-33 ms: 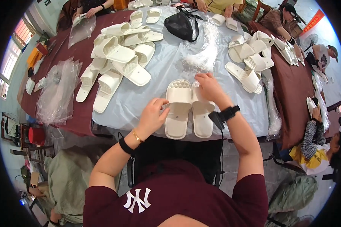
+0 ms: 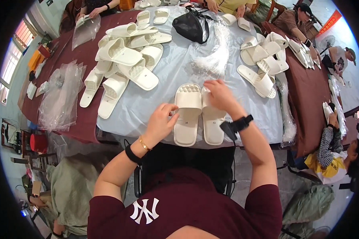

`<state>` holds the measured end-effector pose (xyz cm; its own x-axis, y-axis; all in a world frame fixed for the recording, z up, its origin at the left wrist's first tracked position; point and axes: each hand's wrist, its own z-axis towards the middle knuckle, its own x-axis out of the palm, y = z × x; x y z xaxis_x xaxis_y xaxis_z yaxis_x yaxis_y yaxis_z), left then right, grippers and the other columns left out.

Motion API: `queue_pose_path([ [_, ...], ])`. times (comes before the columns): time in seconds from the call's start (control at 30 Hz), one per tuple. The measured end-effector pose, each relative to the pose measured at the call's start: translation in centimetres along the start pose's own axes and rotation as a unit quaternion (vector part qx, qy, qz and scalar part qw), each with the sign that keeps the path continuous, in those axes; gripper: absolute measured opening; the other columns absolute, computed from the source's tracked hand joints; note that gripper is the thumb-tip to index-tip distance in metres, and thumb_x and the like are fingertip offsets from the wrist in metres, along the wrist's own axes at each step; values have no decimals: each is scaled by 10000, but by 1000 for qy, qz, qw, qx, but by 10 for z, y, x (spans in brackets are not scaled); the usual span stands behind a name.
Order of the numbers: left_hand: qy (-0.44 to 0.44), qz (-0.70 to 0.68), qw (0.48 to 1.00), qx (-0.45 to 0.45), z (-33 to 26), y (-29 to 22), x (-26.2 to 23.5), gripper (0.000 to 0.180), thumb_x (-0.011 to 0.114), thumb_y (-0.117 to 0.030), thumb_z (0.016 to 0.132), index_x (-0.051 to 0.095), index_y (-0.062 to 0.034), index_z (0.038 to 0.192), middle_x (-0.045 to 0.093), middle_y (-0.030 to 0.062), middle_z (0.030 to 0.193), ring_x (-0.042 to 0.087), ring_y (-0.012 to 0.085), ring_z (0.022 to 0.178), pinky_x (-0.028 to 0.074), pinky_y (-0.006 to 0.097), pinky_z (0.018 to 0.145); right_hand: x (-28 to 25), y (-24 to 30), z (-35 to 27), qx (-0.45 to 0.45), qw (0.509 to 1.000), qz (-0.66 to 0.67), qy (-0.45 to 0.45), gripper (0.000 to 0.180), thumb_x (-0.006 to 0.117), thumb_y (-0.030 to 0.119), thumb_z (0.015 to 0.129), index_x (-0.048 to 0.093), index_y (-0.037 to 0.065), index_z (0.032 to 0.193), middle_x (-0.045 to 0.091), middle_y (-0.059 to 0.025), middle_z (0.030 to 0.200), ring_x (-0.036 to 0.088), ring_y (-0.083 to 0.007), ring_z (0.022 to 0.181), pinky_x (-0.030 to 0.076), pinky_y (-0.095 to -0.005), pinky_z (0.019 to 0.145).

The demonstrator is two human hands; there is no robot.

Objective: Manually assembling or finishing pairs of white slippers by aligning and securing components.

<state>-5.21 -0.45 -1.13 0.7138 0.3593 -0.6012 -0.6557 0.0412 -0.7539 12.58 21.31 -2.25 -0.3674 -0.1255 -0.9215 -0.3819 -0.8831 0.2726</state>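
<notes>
Two cream-white open-toe slippers lie side by side before me at the table's near edge, toes pointing away. Beside the strap of the left slipper (image 2: 188,100) is my left hand (image 2: 160,118), its thumb and fingers apart at the slipper's edge. My right hand (image 2: 220,95) lies over the toe and strap of the right slipper (image 2: 214,131), fingers bent across its front end and partly hiding it. The hidden thumb leaves the grip hard to judge. Just beyond the toes is a bundle of clear plastic strips (image 2: 213,57).
A pile of white slippers (image 2: 125,55) stands to the left, and a smaller pile (image 2: 265,55) to the right. Clear plastic bags (image 2: 62,97) lie at far left. A black bag (image 2: 191,26) sits at the back. Several other people work around the table (image 2: 147,115).
My right hand has shifted very slightly toward me over the toe of the right slipper. My left hand and both slippers look unmoved.
</notes>
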Motion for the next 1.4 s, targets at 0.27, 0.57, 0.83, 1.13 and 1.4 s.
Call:
queue_pose_path([
  [0.27, 115, -225, 966, -62, -5, -34, 1, 248, 661, -111, 864, 599, -34, 1091, 622, 36, 833, 568, 80, 715, 472, 239, 640, -52, 103, -62, -33, 944, 312, 102, 301, 613, 40, 761, 634, 15, 1061, 618, -135, 1112, 543, -317, 1024, 438, -389, 904],
  [0.57, 131, -239, 956, -110, -13, -37, -1, 130, 649, -110, 877, 650, 3, 942, 604, 14, 786, 554, 62, 679, 447, 216, 599, -45, 110, -85, 6, 929, 361, 84, 308, 625, 18, 766, 649, 42, 1072, 633, -107, 1097, 557, -297, 1017, 448, -375, 893],
  [0.83, 149, -261, 945, -128, -21, -30, -9, 111, 634, -117, 881, 649, -7, 883, 585, -7, 752, 519, 38, 686, 421, 208, 594, -38, 116, -89, -27, 919, 390, 59, 260, 651, 5, 750, 655, 41, 1007, 652, -98, 1018, 571, -285, 956, 465, -366, 844],
  [1.13, 32, -326, 928, -176, 1, -1, -33, 115, 625, -147, 883, 645, -35, 875, 575, -36, 729, 484, 27, 627, 411, 188, 571, -33, 103, -114, 126, 953, 273, 26, 170, 644, 47, 789, 624, 48, 958, 641, -105, 890, 579, -294, 763, 478, -371, 693],
  [1.4, 102, -323, 924, -178, 3, -14, -24, 134, 633, -161, 881, 648, -29, 896, 590, -34, 769, 496, 31, 649, 425, 193, 581, -26, 127, -107, 144, 940, 298, -81, 170, 649, 37, 799, 644, 53, 968, 565, -94, 842, 568, -216, 703, 464, -328, 625],
])
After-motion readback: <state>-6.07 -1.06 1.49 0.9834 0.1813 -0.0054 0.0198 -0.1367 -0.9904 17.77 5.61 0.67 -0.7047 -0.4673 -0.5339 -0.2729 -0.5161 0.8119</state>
